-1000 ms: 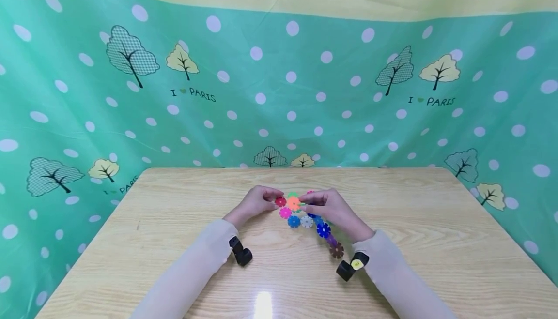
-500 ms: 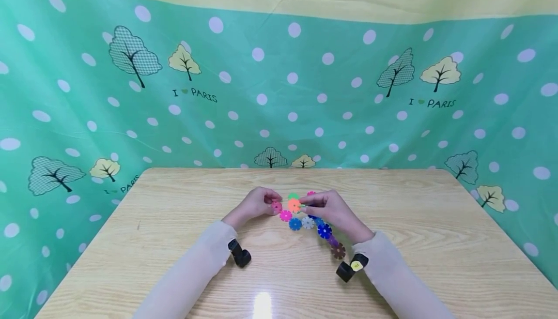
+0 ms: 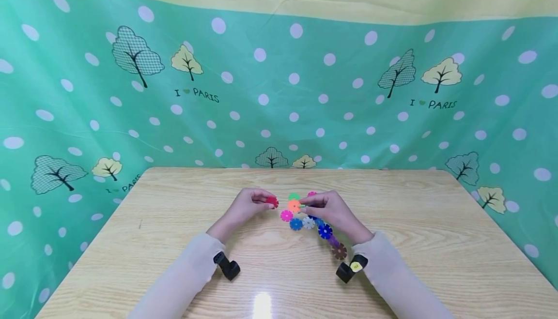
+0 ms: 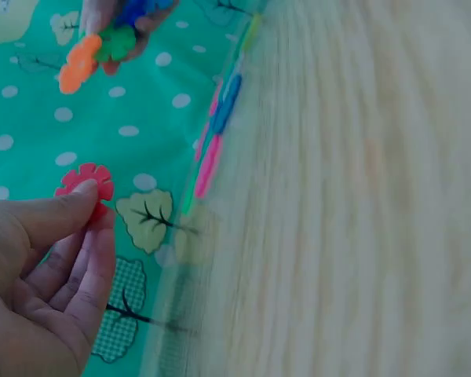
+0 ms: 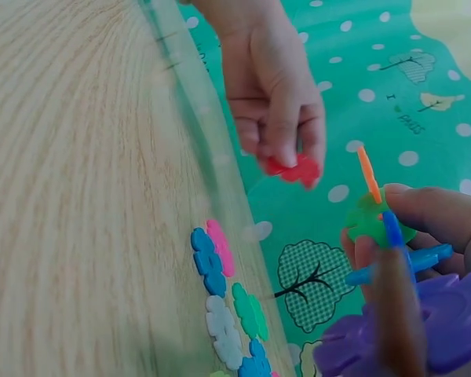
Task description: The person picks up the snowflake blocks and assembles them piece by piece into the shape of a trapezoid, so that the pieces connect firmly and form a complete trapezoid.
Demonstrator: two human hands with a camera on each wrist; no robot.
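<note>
Near the frame's centre, my right hand (image 3: pixel 333 212) kept its grip pinched on the joined chain of snowflake discs (image 3: pixel 311 220), orange disc (image 3: pixel 294 205) at its tip, the rest trailing on the tabletop (image 3: pixel 410 241). My left hand (image 3: pixel 244 207) had pulled leftward: its grip pinched the red disc (image 3: pixel 272 202), which had been touching the chain and now stood apart from it.

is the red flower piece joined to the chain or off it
Off. The left hand pinches the red piece alone, a gap apart from the orange piece.
</note>
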